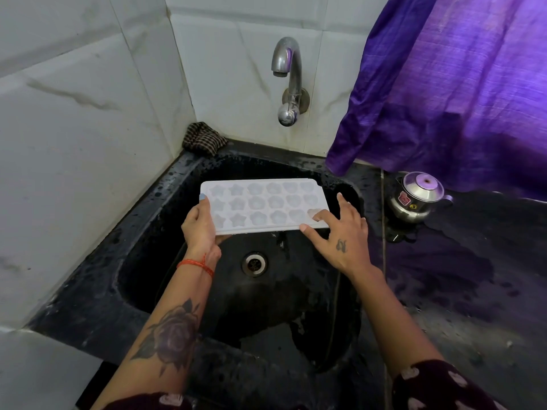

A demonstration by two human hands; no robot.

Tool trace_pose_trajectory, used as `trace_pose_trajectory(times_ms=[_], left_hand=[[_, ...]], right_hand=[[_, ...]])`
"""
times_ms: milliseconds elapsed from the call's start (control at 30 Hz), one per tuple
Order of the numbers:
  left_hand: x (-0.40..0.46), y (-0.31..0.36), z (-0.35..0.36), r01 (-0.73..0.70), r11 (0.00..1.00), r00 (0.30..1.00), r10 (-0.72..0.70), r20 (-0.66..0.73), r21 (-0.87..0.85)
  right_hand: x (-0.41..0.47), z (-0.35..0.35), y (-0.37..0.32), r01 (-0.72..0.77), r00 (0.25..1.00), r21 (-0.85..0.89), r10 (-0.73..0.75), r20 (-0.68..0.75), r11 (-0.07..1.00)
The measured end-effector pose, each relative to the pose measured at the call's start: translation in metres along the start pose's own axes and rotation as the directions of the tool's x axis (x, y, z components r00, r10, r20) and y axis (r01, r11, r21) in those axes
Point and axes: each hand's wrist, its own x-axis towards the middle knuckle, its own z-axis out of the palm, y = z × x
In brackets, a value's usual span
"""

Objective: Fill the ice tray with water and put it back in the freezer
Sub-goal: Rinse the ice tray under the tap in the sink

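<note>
- Right now, a white ice tray (262, 206) is hanging flat over the black sink (142, 232), below and in front of the tap (288, 81) on the tiled wall.
- Its moulded pockets, stars and rounded flower shapes, are facing up; whether any water is lying in them I cannot tell.
- The left hand (199, 227) is gripping the tray's left short end, thumb lying on the top face and fingers curling underneath.
- The right hand (340, 232) is sitting at the tray's near right corner with its fingers spread and fairly straight; the thumb is lying along the near edge, one fingertip is resting on the corner pocket, and the other fingers are reaching past the right end without closing on anything.
- A red thread (196, 265) is circling the left wrist, and a rose tattoo is showing on that forearm.
- A checked cloth (204, 138) is sitting bunched in the back left corner of the sink's rim.
- A small steel pot (416, 199) with a lid is standing on the wet dark counter (473, 291) to the right, beneath a hanging purple curtain (458, 84).
- The drain (254, 263) is showing below the tray.
</note>
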Motion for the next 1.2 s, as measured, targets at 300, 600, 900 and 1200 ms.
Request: trace_pose_trajectory(times_ms=[300, 600, 900, 1200], left_hand=[[-0.001, 0.003, -0.001, -0.027, 1.000, 1.000, 0.027, -0.012, 0.009], [-0.004, 0.003, -0.002, -0.028, 1.000, 1.000, 0.028, -0.001, -0.002], [-0.004, 0.000, -0.003, -0.033, 0.999, 0.999, 0.033, -0.007, 0.017], [-0.002, 0.002, -0.002, -0.018, 1.000, 1.000, 0.018, 0.006, 0.004]], right_hand=[[0.001, -0.003, -0.004, 0.008, 0.998, 0.031, -0.010, 0.055, 0.999], [0.000, -0.003, -0.007, -0.022, 0.999, -0.022, 0.023, 0.046, 1.000], [-0.002, -0.002, -0.014, 0.112, 0.993, 0.149, -0.106, -0.050, 0.983], [-0.001, -0.001, -0.022, 0.073, 0.990, 0.133, -0.088, 0.112, 0.988]])
